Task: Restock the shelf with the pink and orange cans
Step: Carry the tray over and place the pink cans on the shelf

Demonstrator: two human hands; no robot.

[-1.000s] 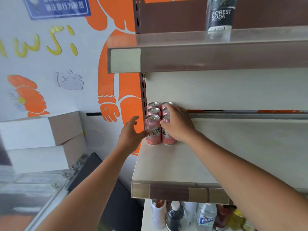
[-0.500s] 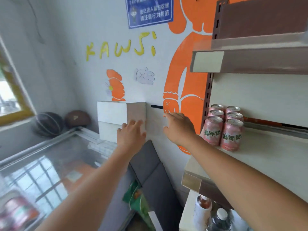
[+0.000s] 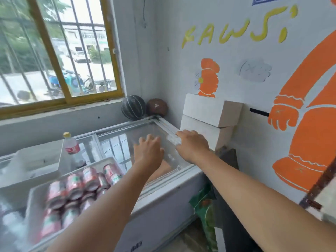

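Cans (image 3: 72, 191) for the restock lie heaped in a white plastic crate (image 3: 31, 202) on the near-left part of the freezer (image 3: 163, 202). They are smooth pink-red cylinders with silvery ends, too blurred for their print to be read. Both hands hover over the middle of the freezer's glass lid (image 3: 116, 144). The left hand (image 3: 148, 151) and the right hand (image 3: 192, 144) hold nothing, with fingers loose and lightly spread. The step looks like fetching the next cans. It would go best if each hand drops toward the crate and wraps one can round its side, since thin metal is slick and dents if pinched. Cans on top should come first so the heap does not roll, and no weight should go on the hard, glossy glass. Two matt white boxes (image 3: 209, 113) are stacked at the freezer's far right corner. Only the shelf's brown perforated upright (image 3: 317, 186) shows, well right of the freezer.
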